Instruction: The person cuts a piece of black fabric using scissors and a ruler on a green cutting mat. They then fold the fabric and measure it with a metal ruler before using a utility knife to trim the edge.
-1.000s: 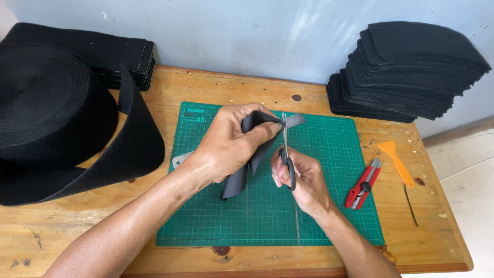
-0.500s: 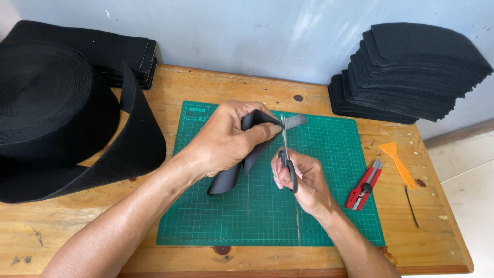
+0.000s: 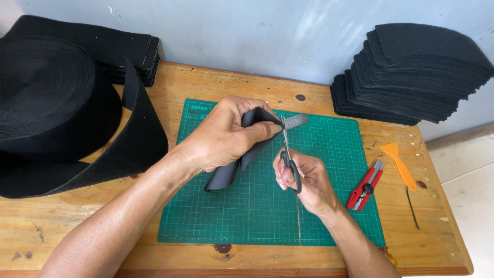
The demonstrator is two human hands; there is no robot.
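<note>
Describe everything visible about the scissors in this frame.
The scissors have slim silvery metal blades and dark handle loops. They stand roughly upright, tips away from the person, above the green cutting mat. The right hand grips them through the loops. The blades look nearly closed and meet the edge of the folded black felt strip, which the left hand pinches. Behind the tips lies a metal ruler; contact cannot be told.
</note>
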